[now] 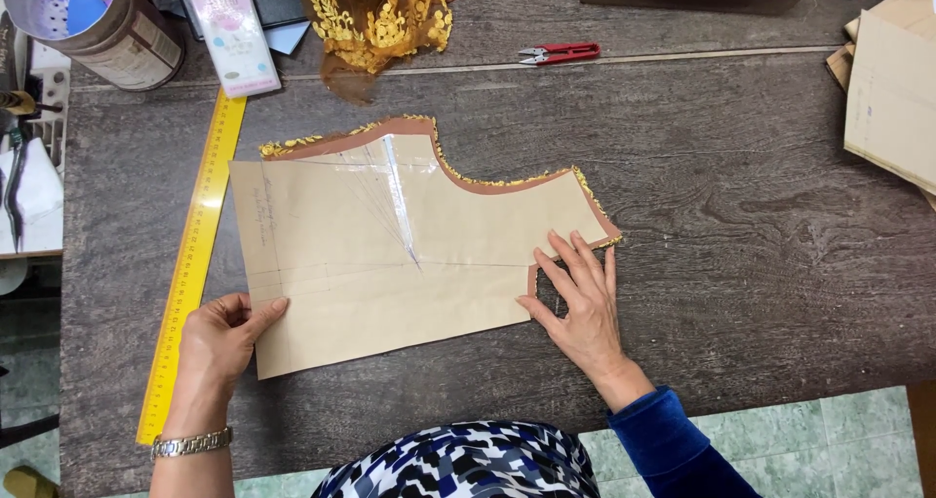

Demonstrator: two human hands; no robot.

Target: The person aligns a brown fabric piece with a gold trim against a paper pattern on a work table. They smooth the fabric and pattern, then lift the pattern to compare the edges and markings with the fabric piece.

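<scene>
1. Dark wood-grain surface (741, 225) carries our work.
2. Paper pattern (390, 264) lies flat over brown fabric (487, 184), between our hands.
3. Left hand (219, 337) pinches the pattern's lower corner; right hand (583, 298) presses flat, fingers spread.
4. Fabric margin shows along the top edge only; we judge alignment is unfinished.

The left hand (216, 340) has a shiny silver watch band (191, 444). The right hand (582, 298) has a soft blue sleeve (673, 449).

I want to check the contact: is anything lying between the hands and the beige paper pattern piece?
Nothing visible: the left hand grips the beige paper pattern piece at its lower-left edge, and the right hand presses directly on it.
</scene>
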